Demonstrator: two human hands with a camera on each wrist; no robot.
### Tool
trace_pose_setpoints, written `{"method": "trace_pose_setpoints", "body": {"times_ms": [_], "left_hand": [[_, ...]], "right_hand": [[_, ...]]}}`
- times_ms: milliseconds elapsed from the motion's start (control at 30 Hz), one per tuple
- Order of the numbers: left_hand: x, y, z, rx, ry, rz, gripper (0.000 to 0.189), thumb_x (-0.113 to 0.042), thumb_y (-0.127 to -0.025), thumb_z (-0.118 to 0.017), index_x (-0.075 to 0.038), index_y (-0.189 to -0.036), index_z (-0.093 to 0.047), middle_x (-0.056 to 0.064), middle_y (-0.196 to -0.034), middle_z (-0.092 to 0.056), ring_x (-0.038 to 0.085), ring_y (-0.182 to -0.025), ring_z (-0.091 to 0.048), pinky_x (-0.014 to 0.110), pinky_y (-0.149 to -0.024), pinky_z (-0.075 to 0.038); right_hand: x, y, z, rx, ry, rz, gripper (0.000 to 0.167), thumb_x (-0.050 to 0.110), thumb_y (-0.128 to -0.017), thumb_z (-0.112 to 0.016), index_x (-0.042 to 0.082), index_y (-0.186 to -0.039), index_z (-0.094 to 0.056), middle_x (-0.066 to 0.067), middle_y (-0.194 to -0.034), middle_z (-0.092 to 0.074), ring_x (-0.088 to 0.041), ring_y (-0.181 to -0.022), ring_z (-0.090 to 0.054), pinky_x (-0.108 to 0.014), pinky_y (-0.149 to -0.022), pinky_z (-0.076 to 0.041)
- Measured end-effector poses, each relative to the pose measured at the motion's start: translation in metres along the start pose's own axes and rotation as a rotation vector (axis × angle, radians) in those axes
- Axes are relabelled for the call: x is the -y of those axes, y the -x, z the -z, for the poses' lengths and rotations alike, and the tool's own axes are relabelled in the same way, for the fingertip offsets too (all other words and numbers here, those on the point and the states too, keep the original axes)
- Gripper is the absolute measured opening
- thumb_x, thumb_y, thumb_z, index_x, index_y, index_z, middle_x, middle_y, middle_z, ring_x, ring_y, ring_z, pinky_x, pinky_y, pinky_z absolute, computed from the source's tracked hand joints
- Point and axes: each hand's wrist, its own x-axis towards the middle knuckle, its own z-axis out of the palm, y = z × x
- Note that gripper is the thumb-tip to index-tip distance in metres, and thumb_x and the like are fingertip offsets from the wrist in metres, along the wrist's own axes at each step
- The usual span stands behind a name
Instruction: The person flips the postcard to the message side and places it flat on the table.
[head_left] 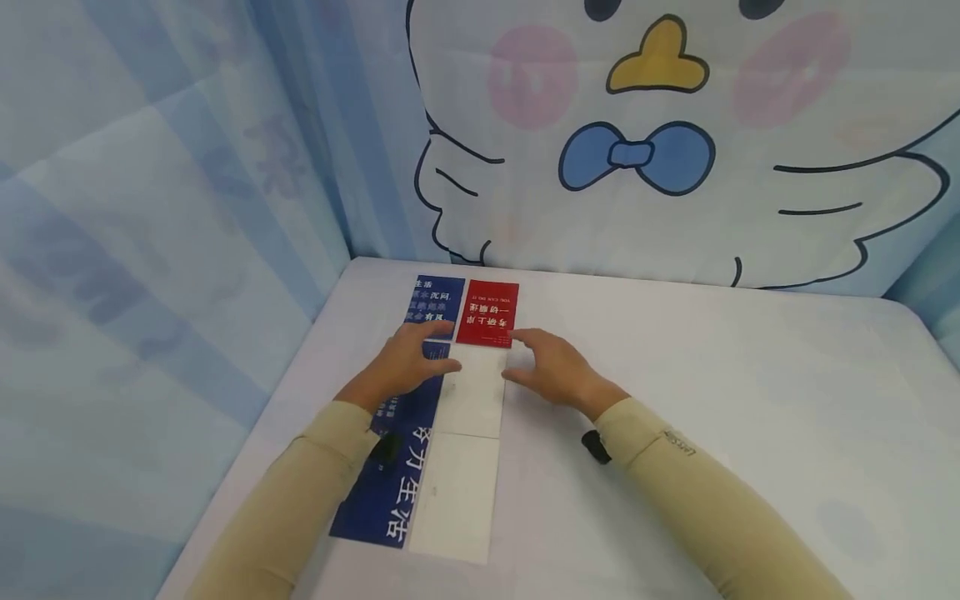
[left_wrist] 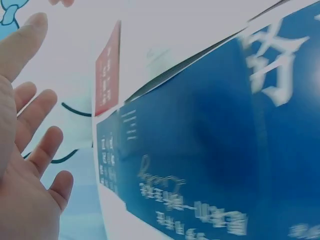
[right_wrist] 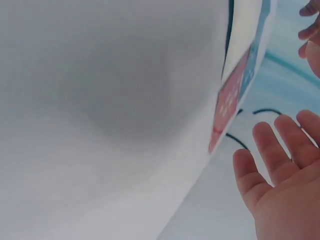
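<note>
Flat rectangular sheets lie edge to edge in two columns on the table. A red sheet with white print (head_left: 489,312) tops the right column, above an upper white sheet (head_left: 476,390) and a lower white sheet (head_left: 455,497). At left are a small blue sheet (head_left: 438,293) and larger blue panels (head_left: 372,500) with white characters, partly covered by my left arm. My left hand (head_left: 408,358) hovers over the blue column, fingers extended and thumb apart. Just right of the red and upper white sheets is my right hand (head_left: 558,369), its fingers spread loosely. Neither hand holds anything.
The white-covered table (head_left: 712,417) extends to the right. A blue-and-white curtain (head_left: 150,208) hangs at the left, and a cloth with a cartoon bird (head_left: 637,225) stands behind the table's far edge. Both sleeved forearms reach in from the front.
</note>
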Motion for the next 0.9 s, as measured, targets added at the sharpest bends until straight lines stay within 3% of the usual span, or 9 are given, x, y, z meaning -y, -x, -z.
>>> {"method": "trace_pose_setpoints", "body": {"times_ms": [100,400,700,900], "left_hand": [[-0.002,-0.011,0.006,-0.002,-0.01,-0.008,0.077,-0.04,-0.086,-0.077,-0.02,-0.152,-0.044,0.014,-0.156,-0.038,0.037,-0.145,-0.029,0.065,-0.106,-0.034],[0.001,-0.043,0.016,-0.013,0.003,0.049,0.087,-0.037,-0.085,-0.078,-0.026,-0.158,-0.031,0.017,-0.157,-0.031,0.042,-0.144,-0.027,0.071,-0.102,-0.035],[0.002,-0.066,-0.005,0.04,-0.064,0.052,0.083,-0.042,-0.086,-0.077,-0.03,-0.157,-0.035,0.015,-0.16,-0.03,0.042,-0.147,-0.018,0.071,-0.109,-0.023],[0.003,-0.073,-0.018,0.05,-0.101,0.096,0.081,-0.044,-0.086,-0.077,-0.03,-0.156,-0.038,0.016,-0.158,-0.033,0.046,-0.146,-0.018,0.073,-0.106,-0.025]], "right_hand": [[-0.005,-0.012,0.011,-0.012,0.023,0.011,0.073,0.036,-0.091,-0.073,0.009,-0.151,-0.043,-0.013,-0.151,-0.046,-0.033,-0.139,-0.04,-0.053,-0.11,-0.037],[-0.015,-0.045,0.022,0.002,-0.002,-0.012,0.079,0.028,-0.089,-0.077,0.011,-0.154,-0.037,-0.013,-0.154,-0.04,-0.033,-0.142,-0.034,-0.054,-0.111,-0.035],[-0.02,-0.063,0.009,0.064,-0.034,-0.073,0.087,0.03,-0.083,-0.081,0.013,-0.156,-0.035,-0.013,-0.154,-0.039,-0.035,-0.142,-0.033,-0.053,-0.108,-0.039],[-0.022,-0.074,0.001,0.089,-0.017,-0.089,0.086,0.029,-0.084,-0.081,0.01,-0.155,-0.037,-0.015,-0.152,-0.042,-0.035,-0.14,-0.035,-0.053,-0.108,-0.04]]}}
